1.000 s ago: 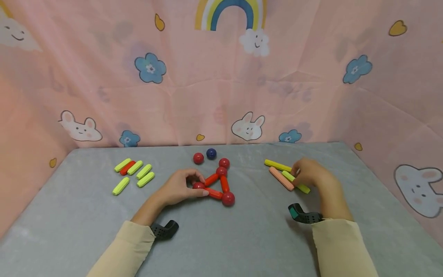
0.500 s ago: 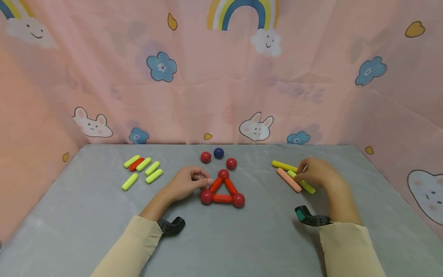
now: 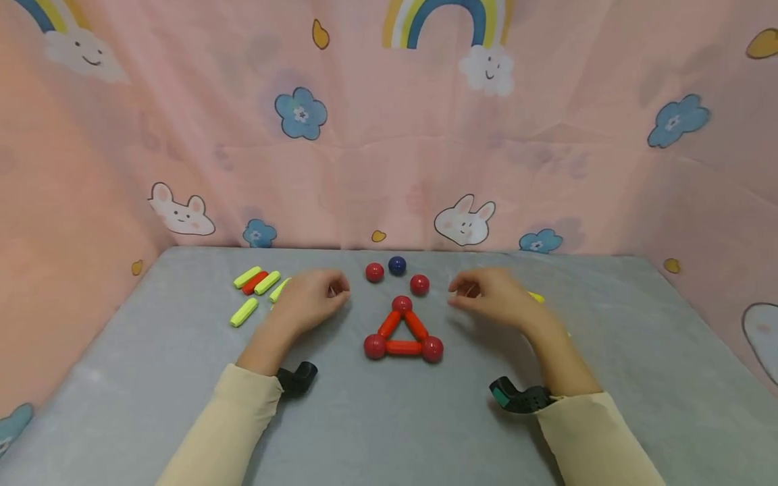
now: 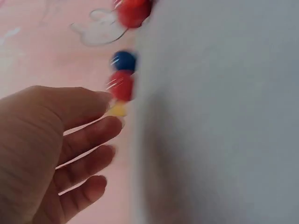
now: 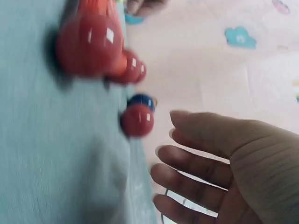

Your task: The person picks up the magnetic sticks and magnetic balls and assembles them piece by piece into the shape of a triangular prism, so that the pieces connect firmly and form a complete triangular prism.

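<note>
Red balls (image 3: 374,272): five; blue ball (image 3: 397,265): one; red sticks (image 3: 404,347): four; yellow sticks (image 3: 244,312): at least five

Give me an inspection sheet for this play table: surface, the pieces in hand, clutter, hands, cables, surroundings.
Surface: grey table, flat, lightly wrinkled cover.
Job's things: red triangle of three rods and three corner balls lies flat between the hands, untouched. Three loose balls behind it: red ball, blue ball, second red ball.
Clutter: yellow-green rods with one red rod at back left; a yellow rod partly hidden behind the right hand.
Hands: left hand and right hand hover above the table, fingers relaxed, holding nothing.
Cables: nothing seen; a dark wrist mount on each forearm.
Surroundings: pink cartoon cloth backdrop on three sides.
</note>
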Available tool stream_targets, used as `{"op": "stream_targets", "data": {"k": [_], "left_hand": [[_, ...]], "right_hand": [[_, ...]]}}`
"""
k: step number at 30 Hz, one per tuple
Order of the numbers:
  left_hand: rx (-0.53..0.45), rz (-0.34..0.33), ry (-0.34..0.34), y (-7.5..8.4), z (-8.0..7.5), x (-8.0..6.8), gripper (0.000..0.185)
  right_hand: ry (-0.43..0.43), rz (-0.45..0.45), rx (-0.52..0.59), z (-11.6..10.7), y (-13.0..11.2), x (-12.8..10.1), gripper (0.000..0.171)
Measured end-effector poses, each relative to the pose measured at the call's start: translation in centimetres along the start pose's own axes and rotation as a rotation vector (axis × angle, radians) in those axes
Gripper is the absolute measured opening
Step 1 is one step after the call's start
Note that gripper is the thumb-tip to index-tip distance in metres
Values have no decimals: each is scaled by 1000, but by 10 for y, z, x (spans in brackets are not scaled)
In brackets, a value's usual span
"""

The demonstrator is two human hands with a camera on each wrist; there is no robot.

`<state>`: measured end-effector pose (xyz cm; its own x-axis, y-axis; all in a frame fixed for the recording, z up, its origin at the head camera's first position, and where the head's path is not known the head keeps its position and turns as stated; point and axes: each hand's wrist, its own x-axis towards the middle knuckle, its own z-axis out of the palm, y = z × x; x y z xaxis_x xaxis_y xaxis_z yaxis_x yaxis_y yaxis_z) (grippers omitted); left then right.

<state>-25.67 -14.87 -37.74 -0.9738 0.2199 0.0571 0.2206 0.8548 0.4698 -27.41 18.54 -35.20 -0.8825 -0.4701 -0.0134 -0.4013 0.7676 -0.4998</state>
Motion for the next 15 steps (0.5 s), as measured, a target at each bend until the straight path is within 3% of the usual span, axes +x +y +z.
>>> {"op": "stream_targets", "data": {"k": [3,7,11,15], "left_hand": [[133,-32,24,0,-26,-6,22],[205,-127,-67,-8,-48,-17,36],[227,-200,-179,-16,-51,-21,39],[224,-197,-197,-22,-47,-19,31]], "right_hand": [[-47,-11,45,8,-13,4,28],[-58,-80,122,20,-18,6,32],[-50,-184,292,38,-13,11,34],[-63,-194,410,57,-11,15,48]]}}
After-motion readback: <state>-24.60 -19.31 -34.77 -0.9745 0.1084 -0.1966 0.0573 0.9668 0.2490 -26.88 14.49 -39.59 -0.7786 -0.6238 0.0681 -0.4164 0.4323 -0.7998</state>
